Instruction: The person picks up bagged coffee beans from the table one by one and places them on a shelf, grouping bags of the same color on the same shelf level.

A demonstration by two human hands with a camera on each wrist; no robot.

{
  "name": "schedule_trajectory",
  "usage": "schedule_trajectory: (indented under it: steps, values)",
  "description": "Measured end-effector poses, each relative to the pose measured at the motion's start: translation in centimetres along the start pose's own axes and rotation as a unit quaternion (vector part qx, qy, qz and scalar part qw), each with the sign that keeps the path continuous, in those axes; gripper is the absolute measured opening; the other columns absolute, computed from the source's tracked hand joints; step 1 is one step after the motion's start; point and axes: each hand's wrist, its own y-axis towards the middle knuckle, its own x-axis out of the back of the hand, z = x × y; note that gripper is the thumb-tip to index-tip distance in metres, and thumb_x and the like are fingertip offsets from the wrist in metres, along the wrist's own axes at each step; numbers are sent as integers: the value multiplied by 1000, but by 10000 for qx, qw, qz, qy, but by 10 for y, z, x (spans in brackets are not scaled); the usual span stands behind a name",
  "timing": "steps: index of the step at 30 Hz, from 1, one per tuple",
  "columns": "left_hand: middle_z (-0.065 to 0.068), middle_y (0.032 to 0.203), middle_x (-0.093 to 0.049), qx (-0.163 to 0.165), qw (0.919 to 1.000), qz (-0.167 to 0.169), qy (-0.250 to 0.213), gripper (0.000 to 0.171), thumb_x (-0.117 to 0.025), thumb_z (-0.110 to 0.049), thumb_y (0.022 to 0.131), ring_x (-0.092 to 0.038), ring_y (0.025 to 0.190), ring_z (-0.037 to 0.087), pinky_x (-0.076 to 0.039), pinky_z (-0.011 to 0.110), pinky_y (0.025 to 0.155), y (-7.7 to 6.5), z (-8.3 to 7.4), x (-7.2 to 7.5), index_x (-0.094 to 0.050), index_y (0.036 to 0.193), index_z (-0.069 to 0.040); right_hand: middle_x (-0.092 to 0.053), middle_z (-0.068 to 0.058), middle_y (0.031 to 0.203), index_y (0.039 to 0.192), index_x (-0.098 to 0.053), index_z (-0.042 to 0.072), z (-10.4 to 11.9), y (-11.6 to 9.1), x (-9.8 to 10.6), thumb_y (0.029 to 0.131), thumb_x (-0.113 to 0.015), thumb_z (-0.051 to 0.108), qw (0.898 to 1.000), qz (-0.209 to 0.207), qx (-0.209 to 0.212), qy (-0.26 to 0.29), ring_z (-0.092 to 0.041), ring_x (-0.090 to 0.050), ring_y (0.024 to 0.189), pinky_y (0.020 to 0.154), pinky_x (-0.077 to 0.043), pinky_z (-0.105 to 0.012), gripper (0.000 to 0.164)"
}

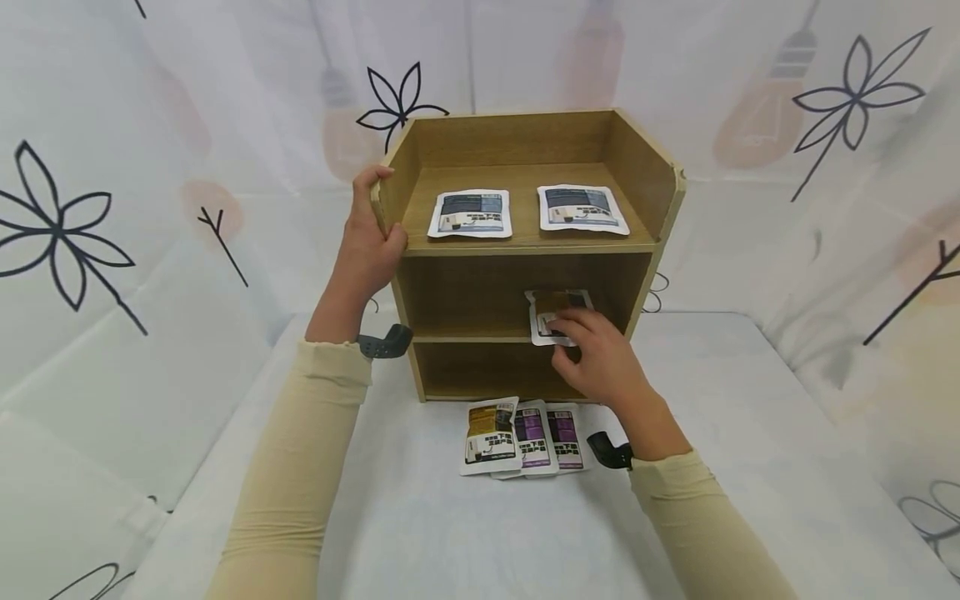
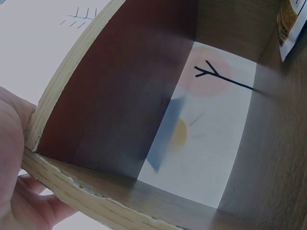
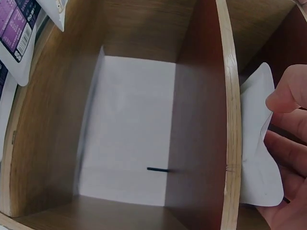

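A small wooden shelf unit (image 1: pixel 465 248) with several levels stands in the middle. My left hand (image 1: pixel 367 242) grips its upper left side panel, thumb in front and fingers behind. On the right of the middle level, my right hand (image 1: pixel 603 358) pinches a white pouch with a brown-gold label (image 1: pixel 542 317). The right wrist view shows the pouch's white back (image 3: pixel 261 163) beside the shelf board's front edge, with the thumb against it. Fingers cover part of its label in the head view. Two pouches with blue labels, one left (image 1: pixel 470 213) and one right (image 1: pixel 583 208), lie on the top level.
In front of the unit, a brown-gold pouch (image 1: pixel 491 437) overlaps two purple-labelled pouches, a middle one (image 1: pixel 534 442) and a right one (image 1: pixel 567 437), on the white-covered table (image 1: pixel 450 533). White patterned cloth (image 1: pixel 247 100) hangs behind and at the sides.
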Motion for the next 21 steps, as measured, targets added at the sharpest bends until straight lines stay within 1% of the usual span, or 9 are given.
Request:
schedule_trajectory:
  steps: [6,14,21]
  values:
    - [14,140,-36,44,10000,47,12,63,-46,-6,90,-47,114,31,-47,46,88,0,-1,1,-21,140,-35,-62,-13,125,116,-68,8,0,4,1,84,-63,18,9999,82,-70,-16,-33,-56,117,101,-45,-49,34]
    - [15,138,-38,-51,10000,5,-27,63,-46,-5,89,-48,110,31,-47,45,86,1,-1,1,-22,140,-33,-63,-14,126,116,-68,7,-6,11,0,86,-63,15,9999,93,-72,-96,-34,-56,120,102,-44,-49,32]
    - [15,139,-37,-80,10000,6,-36,63,-46,-5,89,-48,112,31,-47,45,86,1,0,1,-22,140,-34,-63,-15,128,116,-68,6,-7,16,0,88,-64,12,9996,197,-79,-198,-33,-56,121,102,-43,-48,29]
